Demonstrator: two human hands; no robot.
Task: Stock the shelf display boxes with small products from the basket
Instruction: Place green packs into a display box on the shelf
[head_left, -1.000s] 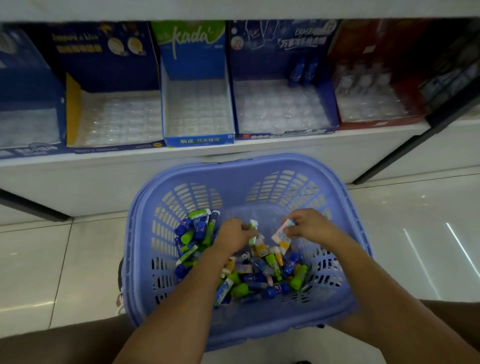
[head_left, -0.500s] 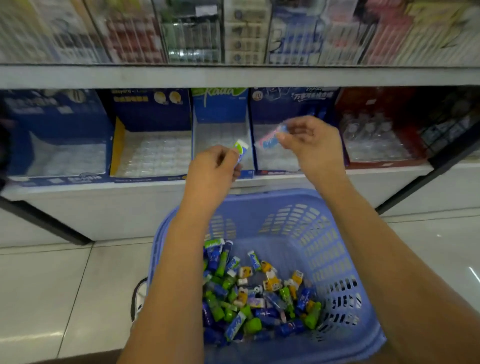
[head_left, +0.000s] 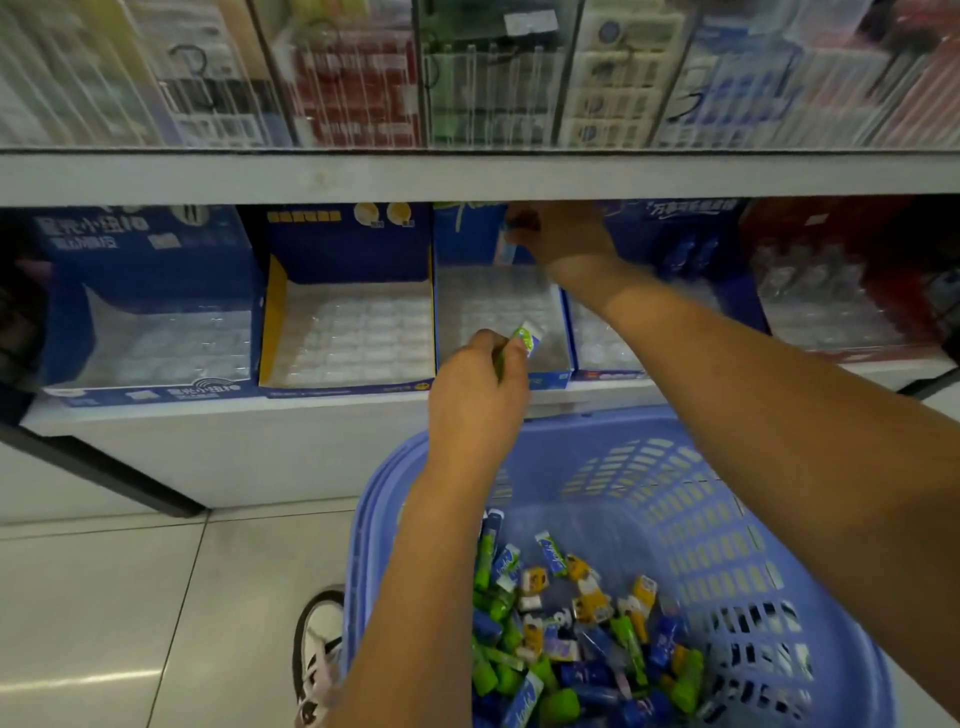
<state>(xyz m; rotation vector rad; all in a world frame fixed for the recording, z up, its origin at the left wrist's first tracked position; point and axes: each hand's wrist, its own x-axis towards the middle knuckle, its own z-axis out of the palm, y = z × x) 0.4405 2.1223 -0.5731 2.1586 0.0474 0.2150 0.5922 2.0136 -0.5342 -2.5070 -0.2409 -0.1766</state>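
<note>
Left hand (head_left: 478, 400) pinches a tilted green packet (head_left: 525, 340) over the narrow display box (head_left: 550, 381), at its front; right hand (head_left: 563, 236) pinches a blue packet (head_left: 506, 252) upright farther back.

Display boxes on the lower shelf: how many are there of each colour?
Blue display boxes: 4
Red display box: 1
Total: 5

Blue basket (head_left: 675, 467) holds mixed small products (head_left: 571, 623); two held at display boxes (head_left: 348, 249).
</note>
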